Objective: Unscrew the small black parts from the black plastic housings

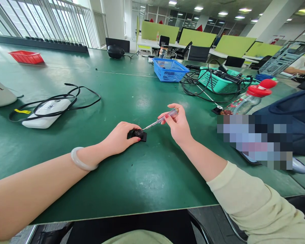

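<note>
As I watch through the head camera, the left hand (pixel 119 137) lies on the green desk (pixel 132 183) near the centre of view. Its fingers (pixel 130 128) are curled narrow over a small black part (pixel 140 135), pressing it flat on the desk surface. The right hand (pixel 179 127) sits close by at about 3 o'clock from that part, its fingers (pixel 170 114) pinched around the clear handle of a screwdriver (pixel 160 119). The metal shaft slants down toward 8 o'clock and its tip meets the top of the black part, though I cannot tell from here whether it is seated in a screw. A pale bangle (pixel 81 160) rings the left wrist, and a cream sleeve (pixel 256 203) covers the right forearm. At 9 o'clock from the hands, well apart, I see a white device (pixel 46 113) loosely wrapped by a black cable (pixel 90 91), with a yellow tag (pixel 22 111) just beside it. Toward 12 o'clock stands a blue basket (pixel 169 69), and at 1 o'clock a teal basket (pixel 218 84) tangled with black leads. A red-capped bottle (pixel 240 103) lies tilted at 2 o'clock, near the right hand. Far off at 10 o'clock rests a red tray (pixel 27 57). Another person's arm (pixel 298 70) shows at the far 2 o'clock edge, well apart from both hands.
</note>
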Demonstrator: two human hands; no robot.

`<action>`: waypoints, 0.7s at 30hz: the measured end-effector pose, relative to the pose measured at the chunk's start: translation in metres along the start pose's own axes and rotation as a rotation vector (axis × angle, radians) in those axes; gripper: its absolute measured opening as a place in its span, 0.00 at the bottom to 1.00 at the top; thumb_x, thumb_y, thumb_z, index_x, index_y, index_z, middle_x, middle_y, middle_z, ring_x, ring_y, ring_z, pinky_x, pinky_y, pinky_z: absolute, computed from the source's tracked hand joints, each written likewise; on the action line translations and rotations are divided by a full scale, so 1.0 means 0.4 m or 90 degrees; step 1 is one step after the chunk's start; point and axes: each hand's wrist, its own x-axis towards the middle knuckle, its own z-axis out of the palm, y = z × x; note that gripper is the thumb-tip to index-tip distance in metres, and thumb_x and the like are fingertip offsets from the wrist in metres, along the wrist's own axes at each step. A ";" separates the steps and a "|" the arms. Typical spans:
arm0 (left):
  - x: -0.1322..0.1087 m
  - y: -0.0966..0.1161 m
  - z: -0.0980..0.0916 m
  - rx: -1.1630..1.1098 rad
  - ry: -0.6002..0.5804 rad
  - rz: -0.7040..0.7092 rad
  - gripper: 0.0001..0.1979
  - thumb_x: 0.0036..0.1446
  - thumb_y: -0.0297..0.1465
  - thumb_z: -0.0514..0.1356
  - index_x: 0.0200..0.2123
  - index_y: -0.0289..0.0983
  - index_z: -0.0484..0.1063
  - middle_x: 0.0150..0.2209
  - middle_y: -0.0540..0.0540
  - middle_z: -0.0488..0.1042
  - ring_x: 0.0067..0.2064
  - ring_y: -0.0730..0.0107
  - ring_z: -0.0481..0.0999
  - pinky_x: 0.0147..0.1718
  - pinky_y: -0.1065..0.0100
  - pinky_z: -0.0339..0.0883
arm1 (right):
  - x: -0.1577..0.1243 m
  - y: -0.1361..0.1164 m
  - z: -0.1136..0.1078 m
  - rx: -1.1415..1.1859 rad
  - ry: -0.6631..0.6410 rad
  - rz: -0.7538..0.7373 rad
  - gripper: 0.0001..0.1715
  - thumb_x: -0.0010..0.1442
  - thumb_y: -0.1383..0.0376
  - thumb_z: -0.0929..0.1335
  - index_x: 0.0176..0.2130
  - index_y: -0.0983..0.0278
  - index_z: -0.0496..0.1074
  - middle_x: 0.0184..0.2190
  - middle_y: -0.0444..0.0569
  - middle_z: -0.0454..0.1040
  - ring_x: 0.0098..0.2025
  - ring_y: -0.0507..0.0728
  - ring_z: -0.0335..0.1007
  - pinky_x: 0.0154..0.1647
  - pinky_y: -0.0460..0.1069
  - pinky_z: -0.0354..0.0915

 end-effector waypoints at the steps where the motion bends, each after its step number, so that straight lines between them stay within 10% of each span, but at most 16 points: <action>1: 0.000 0.000 0.000 0.000 0.001 0.001 0.17 0.57 0.41 0.60 0.48 0.43 0.76 0.49 0.46 0.78 0.55 0.52 0.69 0.58 0.50 0.65 | 0.000 0.001 0.000 -0.003 0.002 0.001 0.20 0.62 0.53 0.70 0.47 0.55 0.59 0.33 0.42 0.77 0.30 0.52 0.71 0.41 0.54 0.70; 21: -0.004 -0.006 0.001 -0.012 0.010 -0.016 0.19 0.56 0.42 0.60 0.50 0.44 0.76 0.50 0.46 0.78 0.57 0.51 0.69 0.60 0.50 0.65 | 0.017 0.014 0.007 0.056 0.034 0.091 0.27 0.55 0.50 0.73 0.44 0.57 0.59 0.29 0.41 0.77 0.27 0.52 0.68 0.41 0.55 0.67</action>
